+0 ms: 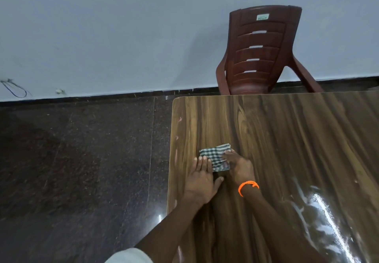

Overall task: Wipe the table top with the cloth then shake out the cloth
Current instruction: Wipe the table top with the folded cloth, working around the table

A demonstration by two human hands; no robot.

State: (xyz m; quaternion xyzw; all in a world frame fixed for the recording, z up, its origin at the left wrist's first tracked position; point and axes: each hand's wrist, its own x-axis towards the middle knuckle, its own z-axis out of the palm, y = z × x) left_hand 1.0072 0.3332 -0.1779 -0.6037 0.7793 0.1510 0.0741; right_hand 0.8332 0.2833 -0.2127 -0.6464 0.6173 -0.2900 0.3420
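A small folded cloth [214,153] with a green and white check lies flat on the glossy wood-grain table top [287,139], near the table's left edge. My left hand [202,177] rests palm down, its fingertips on the cloth's near left part. My right hand [238,165], with an orange band at the wrist, presses flat on the cloth's right side and hides its near right corner. Both hands lie on the cloth with fingers extended; neither closes around it.
A dark red plastic chair [260,58] stands behind the table's far edge against a pale wall. Dark speckled stone floor [82,160] lies left of the table. The table's left edge [171,160] runs close beside my left hand. Glare marks the table at the near right.
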